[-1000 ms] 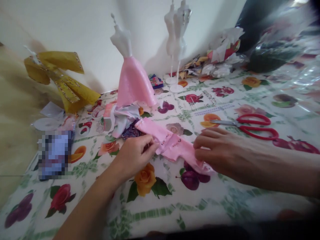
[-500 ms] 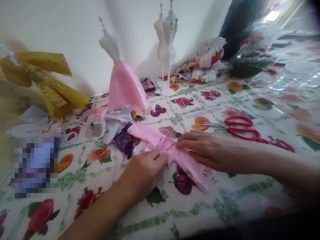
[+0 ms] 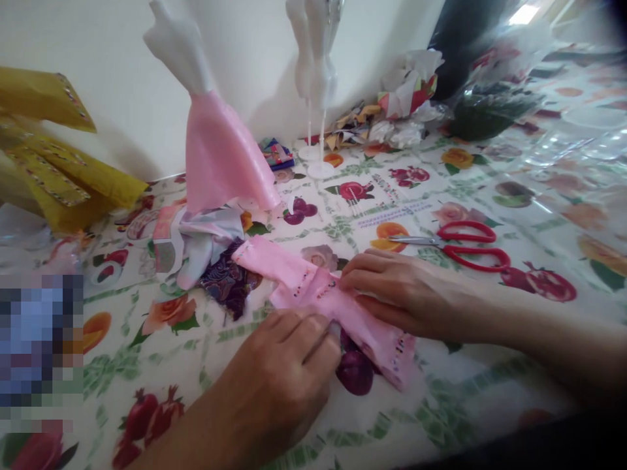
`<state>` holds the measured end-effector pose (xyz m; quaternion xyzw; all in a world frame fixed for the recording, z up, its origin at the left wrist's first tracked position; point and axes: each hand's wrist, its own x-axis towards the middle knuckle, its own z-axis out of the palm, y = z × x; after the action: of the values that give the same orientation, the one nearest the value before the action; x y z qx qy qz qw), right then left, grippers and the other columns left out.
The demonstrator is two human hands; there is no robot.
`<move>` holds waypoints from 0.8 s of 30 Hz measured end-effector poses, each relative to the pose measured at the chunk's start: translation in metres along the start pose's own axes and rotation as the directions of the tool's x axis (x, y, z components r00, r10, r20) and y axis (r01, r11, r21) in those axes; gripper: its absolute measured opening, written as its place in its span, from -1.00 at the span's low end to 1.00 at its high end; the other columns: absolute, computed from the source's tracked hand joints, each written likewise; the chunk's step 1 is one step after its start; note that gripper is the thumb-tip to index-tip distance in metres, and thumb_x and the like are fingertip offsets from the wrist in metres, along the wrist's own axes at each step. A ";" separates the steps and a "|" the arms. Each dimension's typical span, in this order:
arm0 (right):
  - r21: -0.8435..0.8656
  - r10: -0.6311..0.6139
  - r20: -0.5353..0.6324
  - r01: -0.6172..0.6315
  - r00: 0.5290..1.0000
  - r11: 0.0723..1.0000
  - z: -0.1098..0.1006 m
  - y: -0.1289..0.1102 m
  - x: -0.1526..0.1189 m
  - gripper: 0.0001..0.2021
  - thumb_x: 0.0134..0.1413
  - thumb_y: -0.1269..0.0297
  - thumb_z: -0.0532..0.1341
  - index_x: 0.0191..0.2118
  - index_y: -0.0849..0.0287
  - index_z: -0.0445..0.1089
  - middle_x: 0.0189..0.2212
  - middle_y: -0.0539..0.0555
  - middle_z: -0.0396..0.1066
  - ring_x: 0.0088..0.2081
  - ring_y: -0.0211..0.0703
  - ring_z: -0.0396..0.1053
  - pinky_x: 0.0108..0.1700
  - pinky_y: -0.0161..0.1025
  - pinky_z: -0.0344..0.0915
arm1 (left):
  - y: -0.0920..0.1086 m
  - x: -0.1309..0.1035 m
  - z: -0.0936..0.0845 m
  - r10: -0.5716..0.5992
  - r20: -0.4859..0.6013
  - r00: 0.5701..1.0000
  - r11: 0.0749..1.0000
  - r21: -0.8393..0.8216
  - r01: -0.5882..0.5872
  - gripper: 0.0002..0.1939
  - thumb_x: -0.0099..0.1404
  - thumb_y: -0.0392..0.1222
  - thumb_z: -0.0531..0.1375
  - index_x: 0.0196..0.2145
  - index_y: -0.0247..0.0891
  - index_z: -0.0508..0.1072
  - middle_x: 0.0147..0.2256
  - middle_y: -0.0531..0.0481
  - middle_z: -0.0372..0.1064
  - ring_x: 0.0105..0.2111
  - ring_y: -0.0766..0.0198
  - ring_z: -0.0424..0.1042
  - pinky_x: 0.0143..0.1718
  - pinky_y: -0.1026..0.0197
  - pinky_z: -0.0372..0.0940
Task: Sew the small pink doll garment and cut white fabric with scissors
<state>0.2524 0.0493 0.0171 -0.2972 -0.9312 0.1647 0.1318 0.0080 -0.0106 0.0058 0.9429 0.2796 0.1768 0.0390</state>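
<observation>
A small pink garment [image 3: 294, 267] with bead trim lies on the flowered tablecloth [image 3: 255, 418], its sleeves spread out diagonally. My left hand [image 3: 294, 365] has its fingers bent and pressed together on the garment's lower edge, gripping the cloth there. My right hand [image 3: 392, 284] rests on the garment's right part, fingers curled together against the pink cloth near the bead trim. Red-handled scissors [image 3: 443, 241] lie just beyond my right hand, their blades pointing left.
A white mannequin in a pink skirt [image 3: 223, 150] stands behind the garment, with two bare mannequins [image 3: 316, 65] farther right. A yellow outfit [image 3: 73, 176] stands at the left. Patterned dark cloth [image 3: 228, 281] and fabric scraps [image 3: 353, 127] lie about.
The view has shifted, so the mannequins and yellow outfit sit farther left and higher. My left hand has come nearer the camera along the garment's lower edge; my right hand stays almost in place.
</observation>
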 end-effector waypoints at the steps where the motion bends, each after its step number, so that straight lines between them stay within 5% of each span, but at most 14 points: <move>1: -0.015 -0.014 0.010 0.014 1.000 1.000 0.001 -0.001 0.001 -0.80 0.32 0.35 0.04 -0.11 0.20 0.41 -0.23 0.14 0.41 -0.21 -0.11 0.36 -0.14 -0.14 0.31 | 0.002 0.000 0.002 0.016 -0.004 1.000 1.000 0.011 -0.016 -0.70 0.30 -0.36 0.11 -0.03 -0.43 0.44 -0.05 -0.23 0.45 -0.06 0.01 0.43 -0.03 -0.06 0.41; 5: -0.041 -0.066 0.023 0.067 0.998 0.997 0.009 -0.006 0.003 -0.79 0.34 0.36 0.02 -0.15 0.21 0.41 -0.24 0.16 0.41 -0.20 -0.08 0.34 -0.14 -0.09 0.29 | 0.007 -0.004 0.010 0.035 0.024 0.999 0.994 0.103 -0.037 -0.63 0.28 -0.33 0.17 0.03 -0.49 0.42 -0.02 -0.29 0.47 -0.02 -0.01 0.46 0.04 -0.03 0.40; 12: -0.062 -0.140 0.096 0.147 0.985 0.987 0.014 -0.013 0.005 -0.69 0.37 0.44 -0.06 -0.21 0.24 0.43 -0.18 0.19 0.42 -0.16 -0.06 0.33 -0.13 -0.08 0.30 | 0.012 -0.008 0.009 0.030 0.018 0.999 0.974 0.224 -0.033 -0.68 0.33 -0.27 0.16 0.00 -0.46 0.45 -0.11 -0.22 0.52 -0.18 0.00 0.52 -0.21 0.01 0.45; 16: -0.066 -0.145 0.086 0.150 0.986 0.986 0.014 -0.011 0.005 -0.69 0.37 0.42 -0.06 -0.18 0.25 0.44 -0.18 0.20 0.42 -0.15 -0.05 0.33 -0.14 -0.08 0.32 | 0.013 -0.006 0.010 -0.025 -0.028 0.999 0.974 0.223 0.031 -0.66 0.40 -0.18 0.10 0.02 -0.45 0.45 -0.05 -0.22 0.49 -0.14 0.03 0.49 -0.18 0.05 0.42; 24: -0.060 -0.119 0.104 0.125 0.987 0.990 0.015 -0.010 0.005 -0.73 0.36 0.42 -0.02 -0.20 0.23 0.44 -0.19 0.18 0.41 -0.13 -0.06 0.33 -0.11 -0.08 0.33 | 0.014 -0.001 0.007 -0.073 -0.043 0.996 0.976 0.202 0.080 -0.67 0.42 -0.10 0.06 -0.17 -0.41 0.52 -0.39 -0.08 0.47 -0.45 0.14 0.41 -0.49 0.09 0.33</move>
<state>0.2381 0.0407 0.0079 -0.2352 -0.9580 0.1402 0.0850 0.0167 -0.0224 0.0012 0.9272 0.3331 0.1620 -0.0558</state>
